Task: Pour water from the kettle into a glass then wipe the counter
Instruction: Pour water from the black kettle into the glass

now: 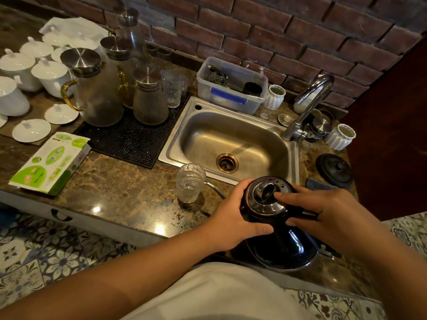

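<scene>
**Ana:** Black kettle [280, 241], lower right of the frame, tipped over toward the glass [190, 182], which stands just left of it on the marble counter [111, 181]. Both hands are on the kettle.

**Ben:** How are they set?

**Ana:** The left hand [233, 218] is wrapped round the kettle's upper body, thumb across the front. The right hand [323, 213] lies over the far side, a fingertip pressed on the lid knob [266, 192]; whether it also grips a handle I cannot tell, since the hand hides that part.

**Ben:** So which step is this?

**Ana:** The pour, I judge. The thin gooseneck spout [215, 188] curves up toward the glass, and the glass looks to have a little water at the bottom, though the ribbed wall makes that hard to read. No stream is visible.

**Ben:** And next?

**Ana:** Probably more tilt, with the lid held down so it stays seated, and the spout tip kept over the rim. The glass is near the sink [231, 144] edge and light, so a nudge from the spout could shift it.

**Ben:** The wiping?

**Ana:** Not yet begun. A dark blue cloth [320, 184] seems to lie right of the kettle, by the round black base [335, 170]; that would be my guess for the wipe.
</scene>
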